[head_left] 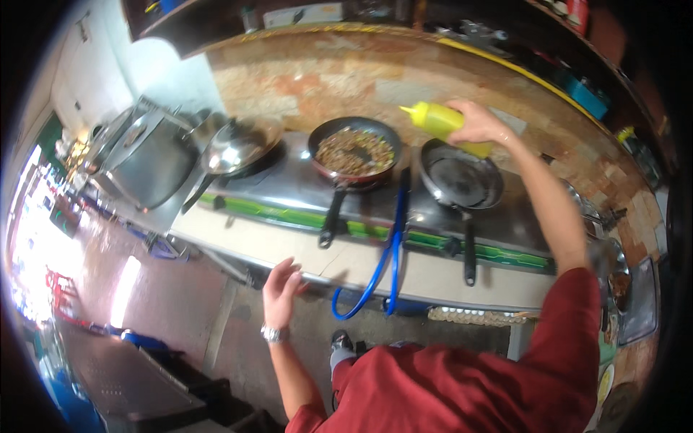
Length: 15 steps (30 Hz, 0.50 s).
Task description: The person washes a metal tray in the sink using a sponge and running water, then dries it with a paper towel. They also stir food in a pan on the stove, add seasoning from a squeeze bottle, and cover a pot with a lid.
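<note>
My right hand point(474, 124) grips a yellow squeeze bottle point(438, 119), tilted with its pointed nozzle toward the left. It is held above the far edge of a dark frying pan point(462, 177), whose base looks bare and shiny. My left hand point(281, 294) hangs in front of the counter edge, fingers loosely bent and apart, holding nothing. Left of the bare pan, a second frying pan point(390, 137) holds browned chopped food point(350, 153) with green bits. Whether anything flows from the nozzle cannot be made out.
A covered wok point(234, 148) and a large metal pot point(151, 159) stand at the left. Between the pans lies a long blue looped tool point(395, 252), overhanging the counter point(289, 249). Egg trays point(469, 316) sit below the edge. A shelf point(346, 27) runs overhead.
</note>
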Motion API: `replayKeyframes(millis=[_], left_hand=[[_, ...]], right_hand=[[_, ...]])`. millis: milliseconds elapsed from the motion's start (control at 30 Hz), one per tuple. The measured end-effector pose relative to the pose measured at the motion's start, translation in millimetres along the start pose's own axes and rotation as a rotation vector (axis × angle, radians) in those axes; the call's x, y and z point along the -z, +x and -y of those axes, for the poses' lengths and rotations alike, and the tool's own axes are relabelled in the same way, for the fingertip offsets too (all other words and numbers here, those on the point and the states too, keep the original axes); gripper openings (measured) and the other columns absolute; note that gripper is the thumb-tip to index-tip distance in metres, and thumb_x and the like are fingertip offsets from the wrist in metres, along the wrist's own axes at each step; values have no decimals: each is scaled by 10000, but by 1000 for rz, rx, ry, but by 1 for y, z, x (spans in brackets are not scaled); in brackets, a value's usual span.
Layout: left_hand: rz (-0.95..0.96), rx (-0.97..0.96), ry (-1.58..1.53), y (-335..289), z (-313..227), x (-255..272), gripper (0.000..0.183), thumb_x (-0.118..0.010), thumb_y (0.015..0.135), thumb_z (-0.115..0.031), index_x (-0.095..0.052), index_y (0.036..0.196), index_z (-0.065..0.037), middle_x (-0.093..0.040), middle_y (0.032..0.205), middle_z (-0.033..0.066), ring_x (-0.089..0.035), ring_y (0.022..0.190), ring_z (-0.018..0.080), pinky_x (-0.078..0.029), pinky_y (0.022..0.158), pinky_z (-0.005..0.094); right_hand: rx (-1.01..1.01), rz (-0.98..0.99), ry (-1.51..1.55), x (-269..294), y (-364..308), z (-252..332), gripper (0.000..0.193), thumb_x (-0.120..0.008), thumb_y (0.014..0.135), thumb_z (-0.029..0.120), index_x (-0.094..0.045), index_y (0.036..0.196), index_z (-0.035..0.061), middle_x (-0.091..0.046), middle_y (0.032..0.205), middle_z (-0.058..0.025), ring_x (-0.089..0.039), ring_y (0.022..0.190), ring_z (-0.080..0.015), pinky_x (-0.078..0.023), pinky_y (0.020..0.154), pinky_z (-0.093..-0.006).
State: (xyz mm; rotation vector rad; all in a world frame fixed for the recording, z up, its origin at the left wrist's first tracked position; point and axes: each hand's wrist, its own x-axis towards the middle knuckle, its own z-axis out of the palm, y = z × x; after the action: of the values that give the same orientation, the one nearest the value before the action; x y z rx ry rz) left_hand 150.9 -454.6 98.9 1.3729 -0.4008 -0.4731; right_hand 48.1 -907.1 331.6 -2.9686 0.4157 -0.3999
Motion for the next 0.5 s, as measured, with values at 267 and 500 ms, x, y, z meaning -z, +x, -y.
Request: replayKeyframes(millis=[267, 500], left_hand=[[-266, 91, -28, -51, 52, 2, 349, -580, 924, -191, -532, 1235, -41, -652, 1000, 70, -620, 814, 125, -506, 622, 257], [-434, 156, -60, -98, 60, -20, 363, -613, 903, -189, -537, 1208, -9, -641, 960, 71, -604, 781, 108, -486, 595, 247]], right_hand=[[153, -902, 694, 136, -29, -27, 665, -836, 680, 255, -513, 1197, -11, -630, 1105, -126, -624, 965, -227, -483, 896, -360], [-136, -1402, -51, 319, 16, -154, 746, -732, 684, 505, -558, 1192, -12, -604, 1161, -191, -604, 1032, -281, -481, 885, -394]])
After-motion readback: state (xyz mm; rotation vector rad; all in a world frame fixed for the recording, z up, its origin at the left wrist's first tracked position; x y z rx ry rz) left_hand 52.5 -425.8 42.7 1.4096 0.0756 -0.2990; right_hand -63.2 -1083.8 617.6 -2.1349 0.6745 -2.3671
